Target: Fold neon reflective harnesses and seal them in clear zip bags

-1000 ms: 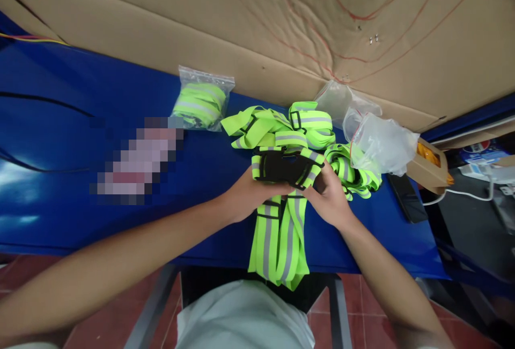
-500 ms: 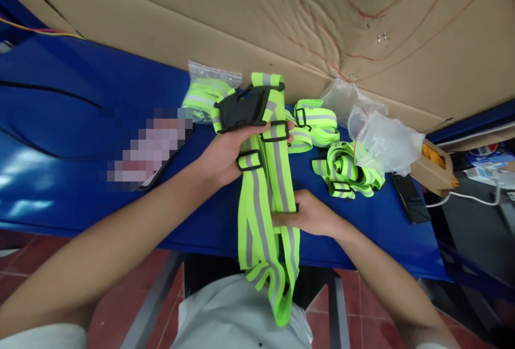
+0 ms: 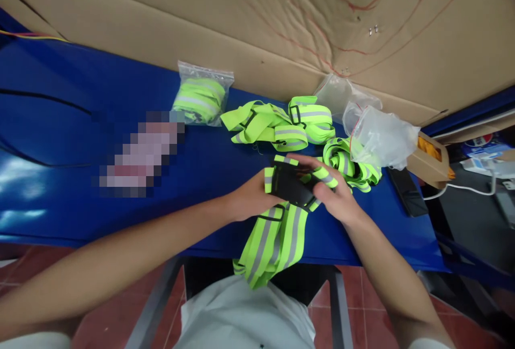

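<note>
Both hands grip one neon-yellow reflective strap harness [image 3: 277, 236] with grey stripes over the front edge of the blue table [image 3: 72, 123]. My left hand [image 3: 251, 198] is closed on the left side of its black plastic buckle [image 3: 290, 186]. My right hand [image 3: 336, 193] is wrapped over the buckle's right side, fingers curled across the strap. The loose straps hang down off the table edge toward my lap.
Behind my hands lie two more loose harnesses [image 3: 277, 123] and a coiled one [image 3: 350, 164]. A bagged harness [image 3: 200, 97] sits further left. Empty clear bags [image 3: 380, 134], a small cardboard box [image 3: 430, 158] and a black phone [image 3: 408, 190] are at right. A cardboard wall [image 3: 257, 16] backs the table.
My left hand has lowered the buckle from its raised position back to the table edge. My right hand left the straps' middle and closed on the buckle.
</note>
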A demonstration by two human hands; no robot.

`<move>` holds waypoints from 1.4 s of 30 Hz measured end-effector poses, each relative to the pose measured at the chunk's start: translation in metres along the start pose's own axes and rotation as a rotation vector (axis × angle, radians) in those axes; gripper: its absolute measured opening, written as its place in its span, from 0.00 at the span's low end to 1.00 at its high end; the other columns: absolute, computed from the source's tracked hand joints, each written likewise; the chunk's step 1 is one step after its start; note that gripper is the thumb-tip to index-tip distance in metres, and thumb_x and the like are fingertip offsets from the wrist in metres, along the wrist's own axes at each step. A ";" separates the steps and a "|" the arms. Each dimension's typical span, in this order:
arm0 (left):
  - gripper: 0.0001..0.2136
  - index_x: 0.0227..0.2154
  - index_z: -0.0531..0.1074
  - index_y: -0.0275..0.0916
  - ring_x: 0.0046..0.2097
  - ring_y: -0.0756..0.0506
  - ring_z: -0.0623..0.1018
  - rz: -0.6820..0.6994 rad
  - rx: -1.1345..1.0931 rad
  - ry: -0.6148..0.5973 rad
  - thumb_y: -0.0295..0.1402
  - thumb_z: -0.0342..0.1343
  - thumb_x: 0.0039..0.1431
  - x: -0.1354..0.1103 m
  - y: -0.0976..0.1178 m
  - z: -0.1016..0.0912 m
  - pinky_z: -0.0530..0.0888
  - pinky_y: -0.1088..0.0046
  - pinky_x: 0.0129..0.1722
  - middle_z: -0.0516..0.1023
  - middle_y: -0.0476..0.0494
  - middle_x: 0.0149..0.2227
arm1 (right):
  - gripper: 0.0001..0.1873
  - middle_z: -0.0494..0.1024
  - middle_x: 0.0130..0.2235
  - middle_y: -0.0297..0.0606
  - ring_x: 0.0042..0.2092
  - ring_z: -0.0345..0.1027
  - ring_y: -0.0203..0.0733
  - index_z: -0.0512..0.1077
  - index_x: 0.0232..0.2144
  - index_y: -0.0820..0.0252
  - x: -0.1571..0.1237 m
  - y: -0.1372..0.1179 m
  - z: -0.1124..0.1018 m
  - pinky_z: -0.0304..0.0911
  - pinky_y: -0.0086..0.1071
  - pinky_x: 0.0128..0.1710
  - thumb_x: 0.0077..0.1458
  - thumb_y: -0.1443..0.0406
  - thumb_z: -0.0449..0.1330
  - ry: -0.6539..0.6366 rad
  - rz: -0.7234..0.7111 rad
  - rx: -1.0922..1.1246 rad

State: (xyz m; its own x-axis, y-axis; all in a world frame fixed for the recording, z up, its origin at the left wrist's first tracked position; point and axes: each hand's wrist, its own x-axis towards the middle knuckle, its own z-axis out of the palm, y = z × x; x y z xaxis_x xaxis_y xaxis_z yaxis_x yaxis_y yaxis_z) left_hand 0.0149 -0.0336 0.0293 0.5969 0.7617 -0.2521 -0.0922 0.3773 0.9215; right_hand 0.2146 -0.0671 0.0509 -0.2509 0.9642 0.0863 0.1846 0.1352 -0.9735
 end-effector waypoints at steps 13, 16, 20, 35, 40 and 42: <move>0.24 0.49 0.79 0.38 0.49 0.40 0.83 -0.100 -0.283 -0.289 0.33 0.74 0.48 -0.007 -0.007 0.010 0.77 0.62 0.53 0.84 0.41 0.47 | 0.19 0.83 0.51 0.36 0.49 0.81 0.49 0.81 0.47 0.51 -0.011 -0.019 -0.013 0.77 0.36 0.49 0.51 0.64 0.75 -0.067 0.035 -0.052; 0.21 0.49 0.80 0.38 0.53 0.38 0.82 -0.133 -0.334 -0.403 0.32 0.72 0.52 -0.007 -0.008 0.015 0.75 0.58 0.58 0.84 0.38 0.49 | 0.19 0.84 0.34 0.31 0.26 0.76 0.37 0.81 0.45 0.50 -0.017 -0.020 -0.014 0.74 0.29 0.24 0.50 0.64 0.76 -0.052 0.164 0.036; 0.25 0.54 0.78 0.39 0.57 0.35 0.80 -0.220 -0.540 -0.552 0.35 0.72 0.53 -0.009 -0.008 0.019 0.75 0.58 0.58 0.82 0.36 0.53 | 0.20 0.83 0.35 0.32 0.21 0.69 0.34 0.81 0.47 0.50 -0.019 -0.019 -0.013 0.67 0.28 0.16 0.50 0.62 0.76 0.057 0.274 0.143; 0.16 0.45 0.78 0.37 0.48 0.43 0.79 -0.170 -0.096 -0.502 0.35 0.70 0.54 -0.007 0.003 0.005 0.75 0.67 0.50 0.82 0.44 0.45 | 0.32 0.83 0.44 0.32 0.43 0.79 0.39 0.77 0.52 0.49 0.004 -0.013 -0.014 0.73 0.29 0.45 0.43 0.66 0.78 0.055 0.479 0.504; 0.25 0.49 0.79 0.41 0.55 0.37 0.79 -0.185 -0.092 -0.371 0.38 0.75 0.46 0.000 0.005 -0.001 0.75 0.61 0.54 0.82 0.42 0.52 | 0.32 0.82 0.43 0.30 0.45 0.78 0.40 0.76 0.52 0.44 0.001 -0.012 -0.013 0.73 0.31 0.47 0.45 0.67 0.77 0.051 0.377 0.419; 0.28 0.55 0.76 0.44 0.58 0.37 0.78 -0.078 -0.061 -0.272 0.36 0.74 0.48 0.001 0.000 0.002 0.75 0.60 0.56 0.81 0.43 0.54 | 0.29 0.81 0.44 0.31 0.49 0.77 0.42 0.77 0.51 0.45 0.000 -0.011 -0.011 0.72 0.33 0.50 0.47 0.66 0.77 0.061 0.307 0.322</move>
State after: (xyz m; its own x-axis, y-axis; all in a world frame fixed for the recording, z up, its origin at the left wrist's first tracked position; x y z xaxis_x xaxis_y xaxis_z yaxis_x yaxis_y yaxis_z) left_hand 0.0173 -0.0337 0.0294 0.7952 0.5627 -0.2256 -0.0805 0.4668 0.8807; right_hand 0.2227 -0.0664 0.0635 -0.1727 0.9615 -0.2138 -0.0659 -0.2278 -0.9715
